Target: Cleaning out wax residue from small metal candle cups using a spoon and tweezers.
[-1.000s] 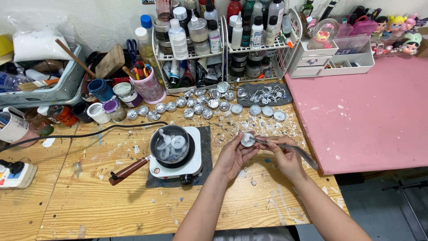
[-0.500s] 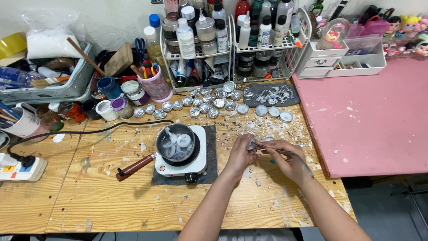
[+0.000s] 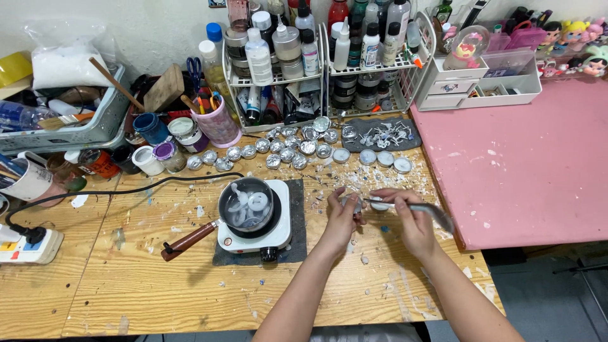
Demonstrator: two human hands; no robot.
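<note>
Your left hand grips a small metal cup above the wooden table. Your right hand pinches a metal tool against it. The hot plate with its pot sits just left; rows of tins lie beyond.

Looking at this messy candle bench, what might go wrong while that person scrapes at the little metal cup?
The left hand holds a small metal cup while the right hand works a thin metal tool toward it; a slip might jab the fingers. The small pot of white wax pieces sits close by on a hot plate, so an elbow could perhaps knock its wooden handle. The black cord crossing the table might snag.
</note>
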